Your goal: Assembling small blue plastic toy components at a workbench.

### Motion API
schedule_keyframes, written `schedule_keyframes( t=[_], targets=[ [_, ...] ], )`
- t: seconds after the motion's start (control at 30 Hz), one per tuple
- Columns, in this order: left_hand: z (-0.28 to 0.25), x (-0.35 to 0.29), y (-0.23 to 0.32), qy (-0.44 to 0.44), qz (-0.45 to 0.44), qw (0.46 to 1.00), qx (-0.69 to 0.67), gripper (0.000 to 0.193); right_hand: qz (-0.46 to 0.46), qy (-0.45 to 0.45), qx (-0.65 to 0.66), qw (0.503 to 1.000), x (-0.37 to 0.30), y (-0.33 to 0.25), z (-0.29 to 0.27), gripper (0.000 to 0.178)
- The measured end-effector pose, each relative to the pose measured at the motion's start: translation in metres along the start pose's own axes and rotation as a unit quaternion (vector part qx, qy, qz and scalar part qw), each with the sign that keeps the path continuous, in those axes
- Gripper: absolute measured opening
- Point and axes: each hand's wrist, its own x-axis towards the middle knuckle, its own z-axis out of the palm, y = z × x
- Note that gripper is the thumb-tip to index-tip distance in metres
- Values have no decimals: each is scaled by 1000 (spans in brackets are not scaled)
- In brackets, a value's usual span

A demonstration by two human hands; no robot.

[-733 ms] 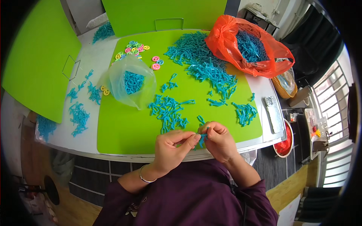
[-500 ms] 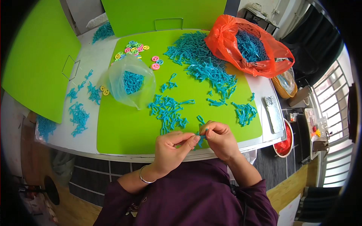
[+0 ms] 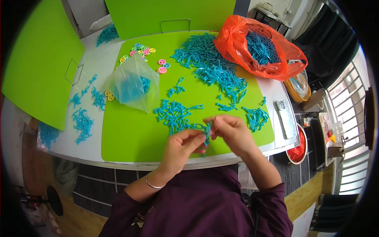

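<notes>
Several small blue plastic pieces (image 3: 207,130), linked or clustered together, hang between my two hands above the front of the green mat (image 3: 130,138). My left hand (image 3: 183,148) pinches them between thumb and fingertips. From the right, my right hand (image 3: 233,132) has its fingers closed at the upper end of the same pieces; how they join is too small to make out. Just beyond my left hand lies a loose heap of blue plastic pieces (image 3: 173,116). A smaller pile of blue pieces (image 3: 256,118) lies to the right of my right hand.
A translucent plastic bag (image 3: 134,89) with blue pieces stands at the mat's left. Beyond are colourful plastic rings (image 3: 139,51), a large blue heap (image 3: 205,51) and a red plastic bag (image 3: 237,51) of blue pieces. A phone (image 3: 285,118) lies at the right edge.
My right hand has moved up and slightly right, away from the left, and more of the blue pieces shows between them. The translucent bag's top has shifted shape.
</notes>
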Motion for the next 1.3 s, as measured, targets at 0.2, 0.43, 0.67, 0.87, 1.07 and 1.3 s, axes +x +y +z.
schedule_keyframes(
  t=[0.2,0.43,0.67,0.87,1.07,1.3],
  targets=[
    [-4,2,14,-18,-117,969,-216,16,-262,86,-654,705,64,-10,-51,22],
    [-6,4,13,13,-91,972,-218,18,-267,50,-729,629,64,-9,-73,19],
    [-10,6,6,10,-38,984,-175,18,-78,16,-148,986,9,-24,-15,13],
    [2,3,9,-9,-32,989,-143,20,-30,-31,-73,996,1,-10,3,13],
    [-1,4,10,-11,-22,989,-147,20,-23,-17,-20,999,-9,4,4,15],
    [-2,4,6,2,-14,994,-110,19,1,22,-23,1000,-14,11,7,8]
  ],
)
